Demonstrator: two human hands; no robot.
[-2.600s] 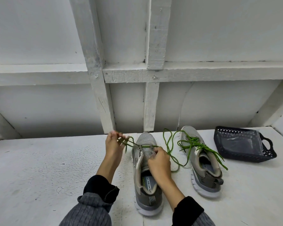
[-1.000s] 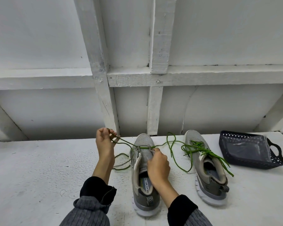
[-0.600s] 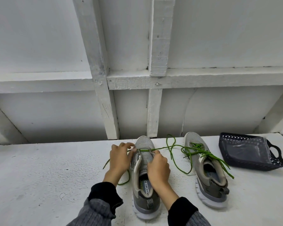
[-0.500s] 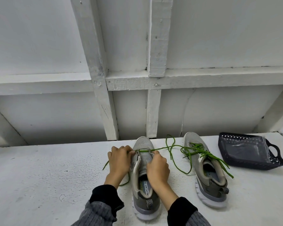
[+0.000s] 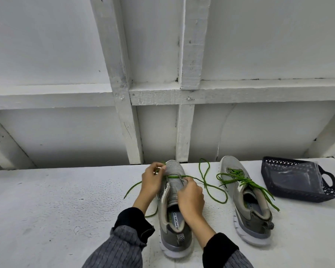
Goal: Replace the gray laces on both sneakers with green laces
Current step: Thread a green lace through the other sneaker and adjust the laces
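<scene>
Two grey sneakers stand on the white table, toes away from me. The left sneaker [image 5: 174, 207] has a green lace [image 5: 207, 182] through its lowest eyelets, with long ends trailing to both sides. My left hand [image 5: 152, 180] pinches the lace's left end beside the toe. My right hand [image 5: 190, 196] grips the sneaker's right eyelet flap and tongue. The right sneaker [image 5: 248, 206] is fully laced with a second green lace [image 5: 240, 179], its ends hanging loose.
A dark perforated basket [image 5: 298, 190] with a clear plastic bag inside sits at the right, close to the right sneaker. White wooden beams and wall panels rise behind the table's far edge.
My left hand, raised and out to the left a second ago, came down to the sneaker and now pinches the lace by the toe. My right hand stayed on the sneaker.
</scene>
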